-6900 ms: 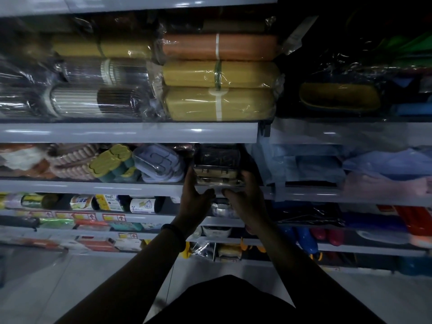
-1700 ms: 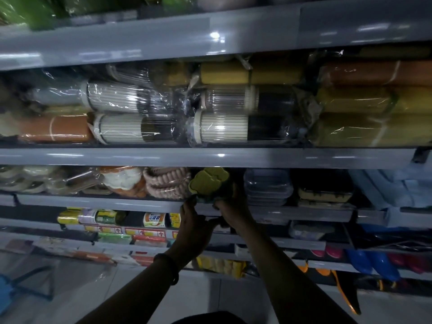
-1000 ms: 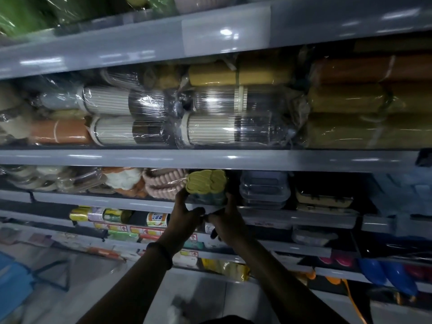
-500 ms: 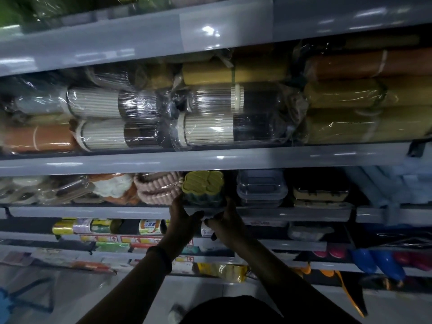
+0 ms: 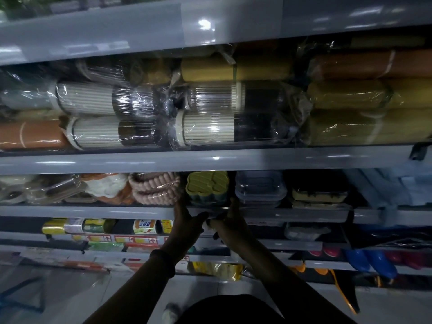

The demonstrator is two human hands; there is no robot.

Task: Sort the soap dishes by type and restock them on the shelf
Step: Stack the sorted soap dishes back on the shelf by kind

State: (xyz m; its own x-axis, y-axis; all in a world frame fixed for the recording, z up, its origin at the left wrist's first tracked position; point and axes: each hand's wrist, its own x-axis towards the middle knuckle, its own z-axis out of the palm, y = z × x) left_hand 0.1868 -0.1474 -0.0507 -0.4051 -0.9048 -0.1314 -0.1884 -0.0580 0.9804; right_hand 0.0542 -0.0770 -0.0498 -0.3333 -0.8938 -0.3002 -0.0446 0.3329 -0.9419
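Reaching up to the shelf edge, the left hand and the right hand sit on both sides of the stack of green soap dishes, but the fingertips are hidden in shadow, so I cannot tell if they press on it or are only beside it. The stack stands between the pink ribbed soap dishes and the clear plastic boxes, its lower part dark and hard to read. Its yellow-green top face tilts toward the camera, with the long axis running left to right along the shelf.
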